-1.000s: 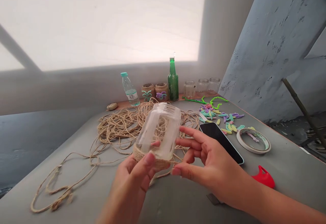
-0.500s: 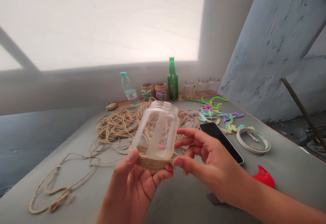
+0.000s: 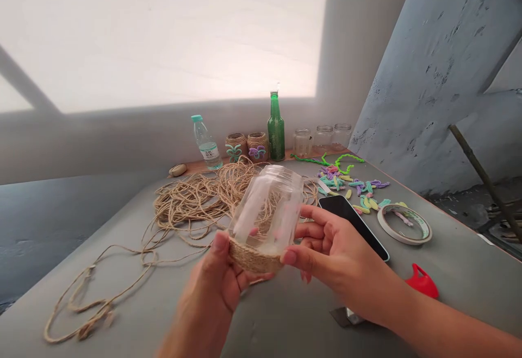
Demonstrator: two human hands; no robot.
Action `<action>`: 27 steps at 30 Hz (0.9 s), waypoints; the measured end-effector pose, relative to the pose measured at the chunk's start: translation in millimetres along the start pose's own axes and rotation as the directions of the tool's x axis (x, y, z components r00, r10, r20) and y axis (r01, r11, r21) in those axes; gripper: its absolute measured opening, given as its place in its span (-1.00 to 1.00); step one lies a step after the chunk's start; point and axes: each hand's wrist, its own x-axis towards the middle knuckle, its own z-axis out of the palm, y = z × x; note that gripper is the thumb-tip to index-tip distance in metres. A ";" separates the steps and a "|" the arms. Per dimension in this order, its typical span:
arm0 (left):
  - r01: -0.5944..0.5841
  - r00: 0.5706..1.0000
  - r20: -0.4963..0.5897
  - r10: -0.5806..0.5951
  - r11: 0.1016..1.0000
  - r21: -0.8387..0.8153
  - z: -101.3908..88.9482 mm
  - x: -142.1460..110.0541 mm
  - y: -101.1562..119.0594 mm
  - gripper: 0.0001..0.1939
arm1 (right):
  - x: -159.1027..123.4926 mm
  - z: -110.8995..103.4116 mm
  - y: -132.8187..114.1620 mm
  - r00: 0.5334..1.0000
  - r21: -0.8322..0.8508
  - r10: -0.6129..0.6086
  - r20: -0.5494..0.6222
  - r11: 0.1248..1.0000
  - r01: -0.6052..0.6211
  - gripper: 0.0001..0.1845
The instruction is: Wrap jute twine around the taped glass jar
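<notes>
I hold a clear glass jar (image 3: 269, 211) above the grey table (image 3: 285, 320), tilted with its mouth up and away. A band of jute twine (image 3: 253, 257) is wound round its base. My left hand (image 3: 216, 287) grips the base from below, thumb on the twine band. My right hand (image 3: 330, 249) is closed on the jar's right side, thumb and fingers at the twine. A loose heap of jute twine (image 3: 191, 200) lies behind the jar and trails off to the left.
A black phone (image 3: 354, 225), a tape roll (image 3: 404, 223), a red object (image 3: 422, 282) and several coloured pipe-cleaner pieces (image 3: 350, 184) lie to the right. Along the back stand a water bottle (image 3: 206, 143), two twine-wrapped jars (image 3: 247, 146), a green bottle (image 3: 276, 127) and three bare jars (image 3: 322, 138).
The jar has turned in my hands and shifted a little right. My right hand's fingers, spread beside the jar before, now close on its side.
</notes>
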 end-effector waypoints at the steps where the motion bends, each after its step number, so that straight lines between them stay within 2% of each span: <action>1: -0.031 0.999 -0.017 0.032 0.998 0.053 -1.0 0.3 -1.1 -0.44 | -0.1 -0.7 1.1 1.000 -0.018 0.001 -0.027 1.000 -0.002 -0.17; 4: -0.029 1.000 -0.002 0.031 0.976 0.217 -5.2 -2.8 -4.6 -0.47 | -1.2 -2.2 3.1 0.999 -0.065 -0.001 -0.038 0.998 -0.001 -0.20; 6: 0.000 1.000 -0.014 0.003 0.971 0.239 -7.7 -5.7 -5.8 -0.52 | -2.0 -2.5 3.2 1.000 -0.083 -0.002 -0.020 0.997 0.000 -0.24; 10: 0.011 0.999 -0.042 -0.008 0.997 0.081 -5.5 -8.0 0.3 -0.53 | -2.9 -3.6 2.1 0.999 -0.153 -0.035 -0.036 0.988 0.029 -0.22; 13: 0.031 0.999 -0.019 -0.032 0.998 -0.061 -0.1 -9.3 8.9 -0.55 | -3.7 -5.1 1.4 0.996 -0.180 -0.082 -0.032 0.981 0.075 -0.23; 18: 0.094 0.995 -0.009 -0.097 0.980 -0.173 3.1 -13.3 14.9 -0.61 | -4.3 -4.4 -1.1 0.996 -0.180 -0.083 -0.018 0.981 0.078 -0.29; 27: 0.205 0.974 0.163 -0.159 0.923 -0.326 6.0 -14.3 10.5 -0.59 | -3.4 -4.2 -0.3 0.997 -0.136 -0.022 -0.070 0.991 0.012 -0.30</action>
